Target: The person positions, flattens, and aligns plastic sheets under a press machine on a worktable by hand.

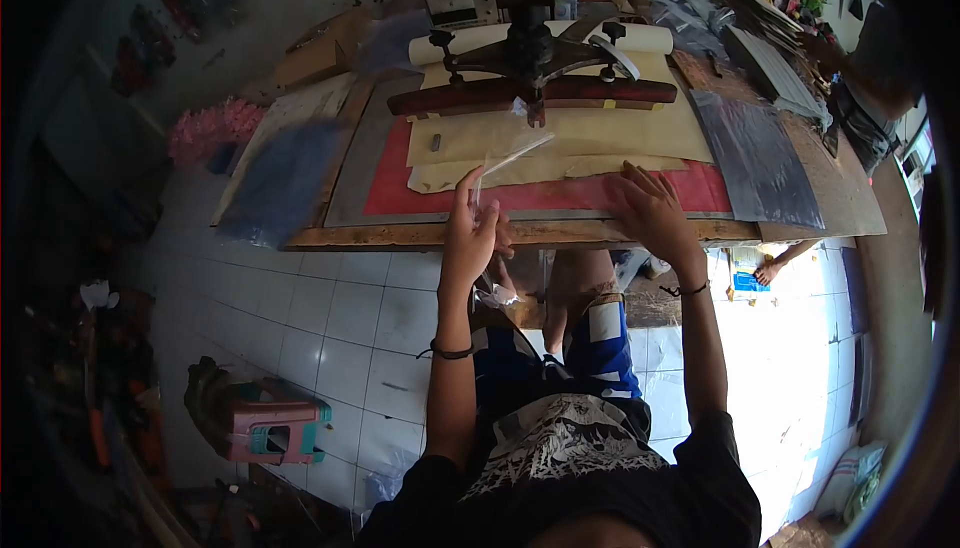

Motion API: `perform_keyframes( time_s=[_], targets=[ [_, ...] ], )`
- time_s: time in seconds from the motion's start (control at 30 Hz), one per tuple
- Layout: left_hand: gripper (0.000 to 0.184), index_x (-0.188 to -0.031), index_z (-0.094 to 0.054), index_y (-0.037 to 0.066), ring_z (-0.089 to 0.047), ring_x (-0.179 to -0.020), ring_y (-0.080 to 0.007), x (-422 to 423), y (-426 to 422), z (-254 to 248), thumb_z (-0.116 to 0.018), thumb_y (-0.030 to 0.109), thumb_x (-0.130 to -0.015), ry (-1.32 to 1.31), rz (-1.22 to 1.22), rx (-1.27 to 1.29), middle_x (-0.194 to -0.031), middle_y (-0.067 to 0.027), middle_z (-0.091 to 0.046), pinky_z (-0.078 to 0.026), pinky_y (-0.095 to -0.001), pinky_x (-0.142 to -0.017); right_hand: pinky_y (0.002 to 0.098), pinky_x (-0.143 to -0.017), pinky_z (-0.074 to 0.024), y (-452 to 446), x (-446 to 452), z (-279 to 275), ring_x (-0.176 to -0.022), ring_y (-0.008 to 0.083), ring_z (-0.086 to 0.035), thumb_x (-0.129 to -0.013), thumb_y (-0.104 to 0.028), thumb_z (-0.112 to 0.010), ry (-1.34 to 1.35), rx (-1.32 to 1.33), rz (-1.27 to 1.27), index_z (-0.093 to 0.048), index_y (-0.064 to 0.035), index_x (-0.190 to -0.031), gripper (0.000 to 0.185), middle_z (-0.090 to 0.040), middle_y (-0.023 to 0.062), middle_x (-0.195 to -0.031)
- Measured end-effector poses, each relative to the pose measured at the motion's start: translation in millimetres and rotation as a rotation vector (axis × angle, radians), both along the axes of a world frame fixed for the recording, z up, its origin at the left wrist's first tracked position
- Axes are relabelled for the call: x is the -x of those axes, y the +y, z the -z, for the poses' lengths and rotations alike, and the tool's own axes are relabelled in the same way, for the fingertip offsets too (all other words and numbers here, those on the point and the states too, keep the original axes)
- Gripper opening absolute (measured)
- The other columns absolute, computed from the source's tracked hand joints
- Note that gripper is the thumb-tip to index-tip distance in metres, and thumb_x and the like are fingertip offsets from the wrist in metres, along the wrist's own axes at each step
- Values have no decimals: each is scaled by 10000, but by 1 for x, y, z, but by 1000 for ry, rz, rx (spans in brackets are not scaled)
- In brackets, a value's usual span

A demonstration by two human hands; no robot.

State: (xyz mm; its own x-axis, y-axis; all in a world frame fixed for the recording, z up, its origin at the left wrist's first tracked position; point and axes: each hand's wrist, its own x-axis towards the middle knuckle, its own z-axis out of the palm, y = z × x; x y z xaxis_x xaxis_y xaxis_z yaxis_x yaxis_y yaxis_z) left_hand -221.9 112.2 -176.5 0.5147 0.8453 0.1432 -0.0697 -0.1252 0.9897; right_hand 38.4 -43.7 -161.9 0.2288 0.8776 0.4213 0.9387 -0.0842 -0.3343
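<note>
Before the red bar (585,92), the left hand (474,225) pinches clear plastic (518,153), right hand (650,204) open.

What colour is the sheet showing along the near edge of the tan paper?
The sheet is pinkish red; it shows in the head view.

The left hand (470,235) held a clear plastic piece (512,155) near the worktop's (380,236) front edge. To its right, the right hand (652,213) reached over the red sheet (395,188); a dark-red bar (450,99) stood beyond both hands.
</note>
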Motion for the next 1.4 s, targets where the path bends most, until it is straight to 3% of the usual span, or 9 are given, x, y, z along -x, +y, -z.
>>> perform_keyframes(
  time_s=[0.07, 0.1, 0.2, 0.23, 0.33, 0.37, 0.67, 0.87, 1.4],
  targets=[
    [476, -1459, -448, 89, -685, -666, -247, -2, 5, 0, -625, 92, -1017, 255, -144, -264, -963, -162, -607, -617, -411, -668, 545, -1223, -273, 11, -5, 15, -1464, 377, -431, -1021, -319, -608, -80, 23, 5, -640, -151, -1395, 411, -520, 179, -1534],
    [478, -1412, -507, 65, -686, -761, -296, -2, 9, 0, -682, 94, -968, 367, -275, -556, -1022, -172, -613, -573, -411, -689, 552, -1228, -259, 12, -6, 16, -1466, 377, -428, -1030, -323, -588, -73, 25, 9, -634, -152, -1402, 412, -518, 177, -1536],
    [532, -1428, -502, 65, -658, -972, -349, -5, 12, -8, -698, 72, -933, 389, -500, -786, -1155, -172, -607, -565, -429, -795, 585, -1237, -225, 11, -7, 18, -1462, 375, -431, -1041, -329, -561, -70, 12, 18, -636, -157, -1394, 401, -531, 174, -1519],
    [504, -1404, -551, 68, -580, -1188, -355, -5, 11, -18, -691, 67, -920, 487, -479, -764, -1320, -180, -561, -520, -461, -959, 605, -1235, -218, 13, -7, 20, -1454, 372, -440, -1032, -327, -575, -78, -16, 21, -651, -158, -1371, 386, -549, 172, -1498],
    [461, -1392, -593, 82, -488, -1336, -362, -11, 28, -18, -660, 74, -936, 548, -264, -1243, -1453, -155, -515, -405, -507, -1113, 636, -1238, -188, 21, -12, 24, -1442, 367, -455, -1025, -311, -587, -172, -77, 27, -665, -150, -1341, 363, -574, 167, -1468],
    [419, -1399, -607, 81, -376, -1465, -355, -17, 32, -13, -600, 112, -981, 620, -144, -1223, -1541, -143, -473, -263, -549, -1227, 641, -1240, -177, 24, -15, 23, -1439, 366, -459, -1026, -304, -586, -218, -90, 25, -664, -146, -1338, 359, -578, 166, -1463],
    [669, -1554, -400, -24, -224, -1579, -291, -30, 71, 14, -367, 455, -1089, 1150, -46, -1047, -1670, -182, -314, -54, -503, -1302, 655, -1233, -206, 46, -38, 11, -1478, 364, -412, -1025, -403, -574, -186, 208, 2, -594, -123, -1414, 480, -498, 133, -1561],
    [822, -1597, -291, -29, -250, -1568, -305, -38, 83, -4, -319, 601, -1070, 1167, 23, -946, -1661, -212, -317, -74, -463, -1306, 609, -1239, -236, 88, -52, 9, -1502, 373, -377, -1055, -492, -485, -75, 259, 13, -531, -119, -1488, 574, -448, 147, -1603],
    [725, -1583, -335, -32, -225, -1576, -315, -37, 135, 14, -350, 490, -1079, 1075, 20, -1009, -1662, -208, -319, -91, -477, -1302, 617, -1270, -57, 100, -36, 17, -1547, 383, -280, -993, -703, -420, -187, 170, -30, -460, -83, -1548, 833, -347, 228, -1641]
  ],
)
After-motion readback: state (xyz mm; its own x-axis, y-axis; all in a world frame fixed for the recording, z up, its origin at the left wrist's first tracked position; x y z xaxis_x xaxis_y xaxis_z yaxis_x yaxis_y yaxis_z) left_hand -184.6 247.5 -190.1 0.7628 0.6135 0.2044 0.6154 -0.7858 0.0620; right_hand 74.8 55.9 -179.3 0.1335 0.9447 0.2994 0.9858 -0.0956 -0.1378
